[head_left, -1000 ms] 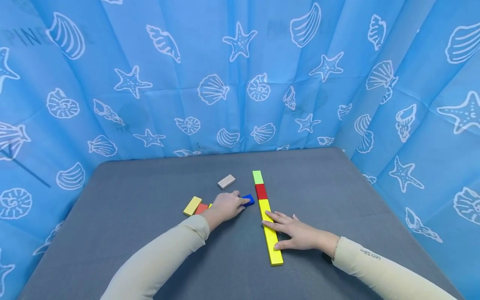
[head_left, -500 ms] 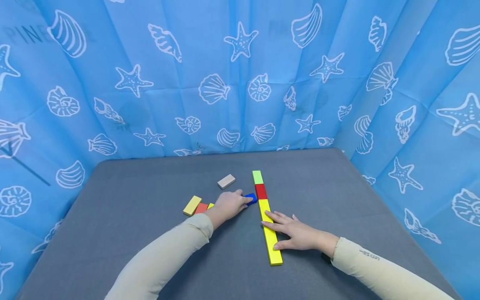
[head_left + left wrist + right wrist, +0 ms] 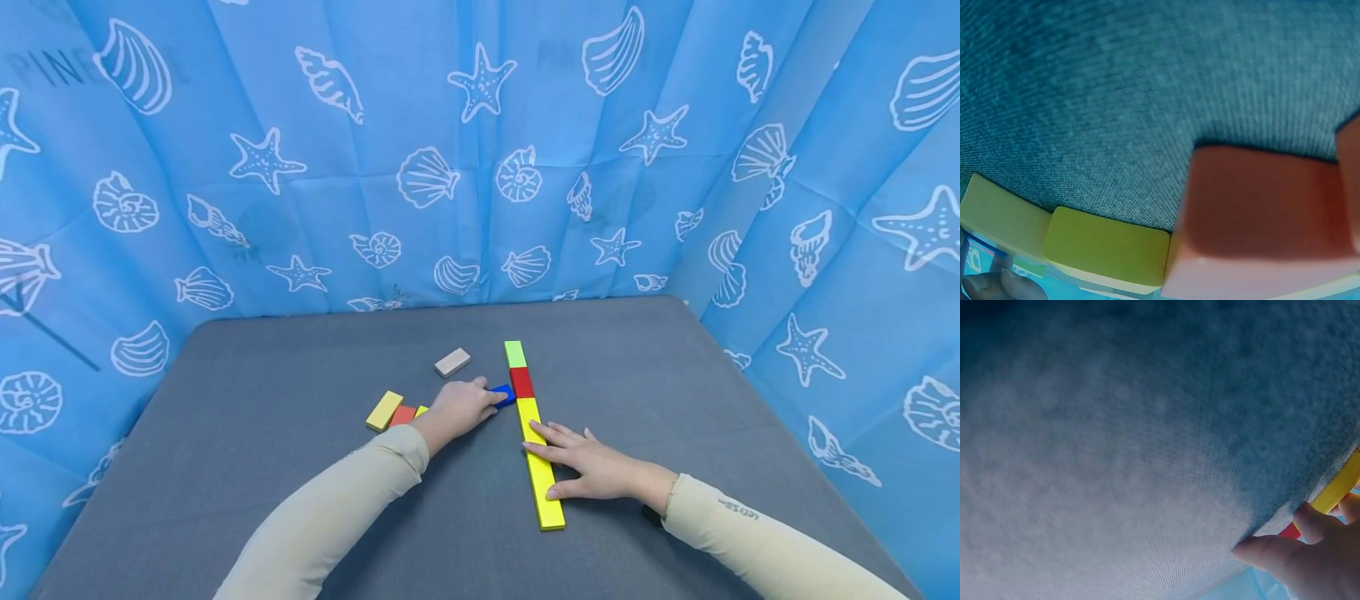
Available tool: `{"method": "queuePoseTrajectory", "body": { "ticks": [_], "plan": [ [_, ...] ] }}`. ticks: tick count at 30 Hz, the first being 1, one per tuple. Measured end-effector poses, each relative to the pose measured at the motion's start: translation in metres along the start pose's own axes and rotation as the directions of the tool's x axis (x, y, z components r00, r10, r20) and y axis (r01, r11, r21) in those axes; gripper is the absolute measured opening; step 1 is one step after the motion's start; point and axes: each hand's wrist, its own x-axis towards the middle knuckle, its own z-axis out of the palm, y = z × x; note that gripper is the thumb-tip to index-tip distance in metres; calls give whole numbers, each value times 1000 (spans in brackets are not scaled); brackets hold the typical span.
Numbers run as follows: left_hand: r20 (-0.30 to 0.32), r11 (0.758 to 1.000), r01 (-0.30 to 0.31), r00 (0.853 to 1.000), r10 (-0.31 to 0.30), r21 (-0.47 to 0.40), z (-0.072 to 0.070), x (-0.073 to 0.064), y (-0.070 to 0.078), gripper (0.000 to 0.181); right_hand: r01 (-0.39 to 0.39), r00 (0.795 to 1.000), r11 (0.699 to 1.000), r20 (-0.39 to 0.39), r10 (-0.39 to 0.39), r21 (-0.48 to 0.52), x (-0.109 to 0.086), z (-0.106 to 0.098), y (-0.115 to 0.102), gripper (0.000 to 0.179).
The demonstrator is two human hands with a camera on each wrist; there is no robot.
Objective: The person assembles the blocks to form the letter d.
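Note:
Near the middle of the table in the head view, my left hand (image 3: 459, 408) holds a small blue block (image 3: 510, 391) between its index finger and thumb. The block lies flat, its right end against or very close to the red block (image 3: 521, 383) of a straight row. That row has a light green block (image 3: 515, 354) at its far end and a long yellow stretch (image 3: 552, 515) nearer me. My right hand (image 3: 596, 467) rests on the yellow stretch with spread fingers. Right fingers (image 3: 1269, 553) show at the right wrist view's lower right.
A pale wooden block (image 3: 452, 362) lies beyond the left hand. Beside the left wrist are a light yellow block (image 3: 385, 411), an orange block (image 3: 402, 416) and a partly hidden yellow one (image 3: 422, 411). A blue shell-print curtain (image 3: 322, 208) surrounds the grey table (image 3: 262, 400).
My left hand has slid the blue block a little to the right, up to the row. The right hand stays in place on the yellow stretch.

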Motion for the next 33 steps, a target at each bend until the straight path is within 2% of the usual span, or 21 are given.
{"method": "queuePoseTrajectory", "body": {
  "ticks": [4, 10, 17, 23, 28, 33],
  "plan": [
    [4, 1000, 3, 1000, -3, -5, 0, 0, 0, 42, 2, 1000, 1000, -1, -2, 3, 0, 0, 0, 71],
    [12, 999, 42, 999, -42, -34, 2, -6, -5, 51, -3, 1000, 1000, 6, 3, 4, 2, 0, -1, 71],
    [17, 998, 54, 998, -53, -14, 4, -25, -15, 58, 0, 1000, 1000, 1, 0, -4, 1, 0, 0, 71],
    [-23, 998, 58, 998, -58, -11, 6, -42, -25, 53, 6, 1000, 1000, -4, -6, -7, 0, 1, 2, 72],
    [-39, 995, 82, 996, -84, -49, 6, -51, -34, 50, 16, 1000, 1000, -11, -16, -2, -1, 1, 2, 72],
    [-28, 993, 105, 994, -107, -50, 5, -58, -46, 49, 16, 1000, 1000, -3, -16, 6, 0, 1, 2, 72]
  ]
}}
